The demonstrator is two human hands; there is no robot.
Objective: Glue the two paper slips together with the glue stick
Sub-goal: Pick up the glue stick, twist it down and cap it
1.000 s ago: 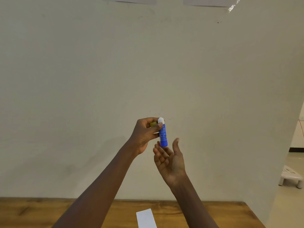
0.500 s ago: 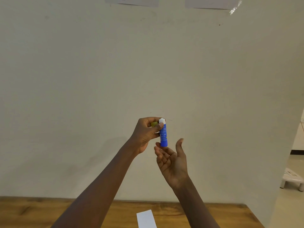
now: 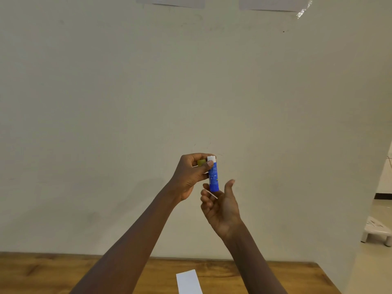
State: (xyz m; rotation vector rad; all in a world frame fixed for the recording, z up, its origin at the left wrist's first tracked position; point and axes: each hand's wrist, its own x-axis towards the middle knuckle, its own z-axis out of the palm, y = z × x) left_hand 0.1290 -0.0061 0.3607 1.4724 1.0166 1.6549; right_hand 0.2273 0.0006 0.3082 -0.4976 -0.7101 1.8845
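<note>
**Glue stick uncapped and held up, slips not yet joined**

While both hands are raised in front of the wall [image 3: 127, 102], the gluing itself seems not yet done. Taking the glue stick [image 3: 213, 177] as landmark: the wall is behind it and fills almost the whole view, so there is free room to its left, to its right and above it. Far below it lies the wooden table [image 3: 53, 272], whose back edge meets the wall and whose right corner ends before an open floor area. On the table, below the stick and a little to its left, one white paper slip [image 3: 188, 282] lies flat, partly cut by the bottom border of the view.

The left hand [image 3: 191, 177] is clamped on the upper part of the stick, which stands upright with the white glue end at top; a yellow-green cap [image 3: 201, 162] sits between the same fingers, just left of the stick. The right hand [image 3: 222, 205], just under the stick, is loosely open with curled fingers, and a thin white strip [image 3: 212, 194], probably the second slip seen by its edge, rests on them.

I judge that spreading the glue and pressing the slips together are left to do.
</note>
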